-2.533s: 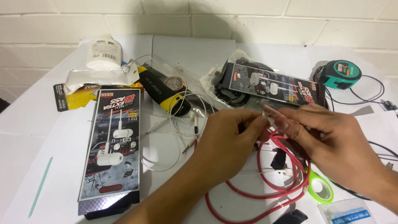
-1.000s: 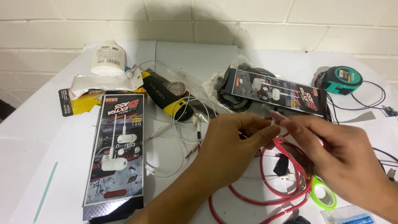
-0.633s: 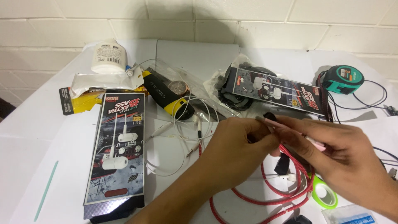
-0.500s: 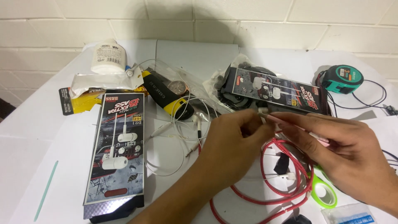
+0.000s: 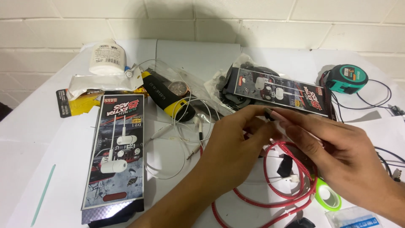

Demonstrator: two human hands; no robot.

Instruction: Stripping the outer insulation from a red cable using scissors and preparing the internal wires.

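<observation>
Two bare hands meet above the middle of a white table (image 5: 50,139), pinching one small dark piece (image 5: 268,113) between their fingertips (too small to tell exactly what it is). The left hand (image 5: 236,141) grips it from the left with thumb and forefinger; the right hand (image 5: 337,147) closes on it from the right, fingers stretched long. Just beneath them a red braided cable (image 5: 291,192) lies in loose coils. A green tape roll (image 5: 327,195) sits beside the coils, under the right hand. Left of the hands, thin white earphone wires (image 5: 177,135) tangle on the table, near a long black earphone package (image 5: 116,152). A second such package (image 5: 280,90) lies beyond the hands. Farther back stand a yellow-and-black tool (image 5: 168,99), a white plastic bottle (image 5: 106,57), and, far right, a teal tape measure (image 5: 346,78).
</observation>
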